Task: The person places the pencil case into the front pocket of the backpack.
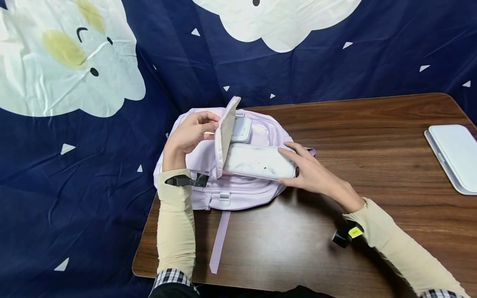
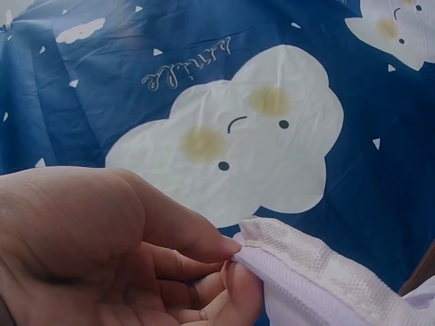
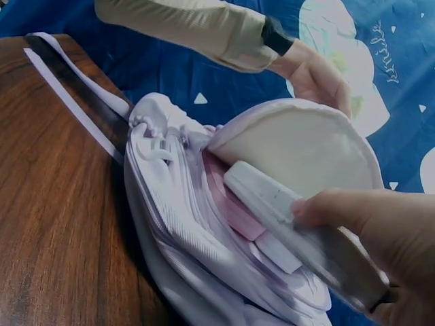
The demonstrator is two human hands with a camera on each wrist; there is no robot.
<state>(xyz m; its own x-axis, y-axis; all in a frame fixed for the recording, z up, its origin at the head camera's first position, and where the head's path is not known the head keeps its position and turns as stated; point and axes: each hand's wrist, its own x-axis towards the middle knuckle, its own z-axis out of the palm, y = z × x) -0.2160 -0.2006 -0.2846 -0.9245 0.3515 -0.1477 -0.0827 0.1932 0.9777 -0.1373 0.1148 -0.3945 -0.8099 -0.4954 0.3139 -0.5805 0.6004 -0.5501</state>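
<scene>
Fingers grip case; wooden table, navy backdrop.

Head view: high, looking forward-down. Wrist views: close; left faces curtain, right backpack, sharing flap.

Smudged wht case tilts at mouth of open lilac bkpk.

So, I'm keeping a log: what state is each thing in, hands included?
Backpack: open, lying on the table
Flap: raised
Left hand: pinching the flap's edge
White case: tilted at the backpack's mouth, seemingly closed
Right hand: gripping the white case
Small white box: in the backpack
Pink item: in the backpack
Strap: lying loose on the table
White flat object: lying on the table
</scene>
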